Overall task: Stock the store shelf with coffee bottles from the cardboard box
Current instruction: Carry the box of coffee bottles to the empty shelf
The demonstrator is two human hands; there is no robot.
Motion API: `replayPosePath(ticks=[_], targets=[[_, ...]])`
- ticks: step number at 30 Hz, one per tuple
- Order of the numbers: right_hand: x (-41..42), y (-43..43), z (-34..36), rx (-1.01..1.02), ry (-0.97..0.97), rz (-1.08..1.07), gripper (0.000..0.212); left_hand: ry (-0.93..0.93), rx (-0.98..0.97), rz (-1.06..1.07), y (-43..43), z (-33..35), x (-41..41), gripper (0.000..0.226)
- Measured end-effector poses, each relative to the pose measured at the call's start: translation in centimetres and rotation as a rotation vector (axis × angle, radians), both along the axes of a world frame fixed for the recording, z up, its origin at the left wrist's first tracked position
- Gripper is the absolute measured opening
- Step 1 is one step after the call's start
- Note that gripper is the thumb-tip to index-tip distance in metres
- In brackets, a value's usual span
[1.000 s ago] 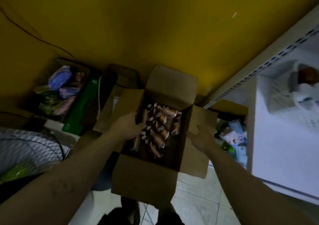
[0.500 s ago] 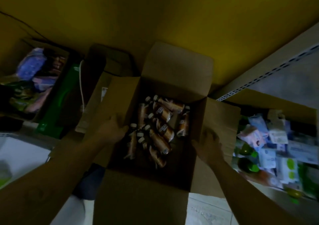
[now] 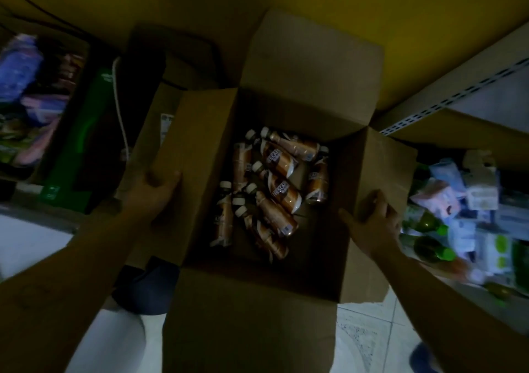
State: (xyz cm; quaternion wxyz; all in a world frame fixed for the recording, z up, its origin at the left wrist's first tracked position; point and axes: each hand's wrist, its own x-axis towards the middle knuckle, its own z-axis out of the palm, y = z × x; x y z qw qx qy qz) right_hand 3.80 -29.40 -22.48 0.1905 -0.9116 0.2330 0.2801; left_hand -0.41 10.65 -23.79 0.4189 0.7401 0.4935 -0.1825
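One cardboard box (image 3: pixel 252 309) stands open on the floor, all four flaps folded outward, and about ten coffee bottles (image 3: pixel 282 195) lie loose on its bottom (the heap overlaps, so the count is rough). They lie on their sides, brown labels up, pale caps mostly toward the far left corner, bunched in the middle and far part of the box; the near strip of the bottom is bare.

Two hands hold the box by its sides. The left hand (image 3: pixel 153 195) wraps the left flap, thumb on its upper face and fingers behind it. The right hand (image 3: pixel 372 223) clasps the edge of the right flap, fingers curled over the cardboard. Neither grip touches a bottle: the bottles lie between the two hands, lower down inside the box, well clear of both.

The top of the box is unobstructed. To the right, a shelf (image 3: pixel 458 92) with a perforated edge strip runs close past the far right flap, above a crowded heap of packaged goods (image 3: pixel 469 201). To the left sits a second carton (image 3: pixel 43 92) of wrapped items, just beside the left flap.
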Motion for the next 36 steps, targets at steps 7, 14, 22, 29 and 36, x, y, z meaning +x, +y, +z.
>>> replayPosePath(ticks=[7,14,22,29,36], targets=[[-0.2,0.4,0.8,-0.047,0.092,0.027,0.110,0.150,0.543,-0.081,-3.4,6.6,0.2,0.091],[-0.3,-1.7,3.5,0.040,0.102,-0.067,0.104,-0.091,0.469,-0.368,-4.0,12.6,0.1,0.047],[0.3,-5.9,1.9,0.070,0.137,-0.208,0.115,-0.126,0.505,-0.654,-11.3,10.6,1.7,0.023],[-0.9,-6.3,2.1,0.051,0.019,-0.310,0.115,-0.043,0.407,-0.720,-11.4,10.0,2.0,0.035],[-1.3,-3.6,10.1,0.016,-0.351,-0.227,0.037,0.130,0.218,-0.749,-10.3,12.5,3.3,0.052]])
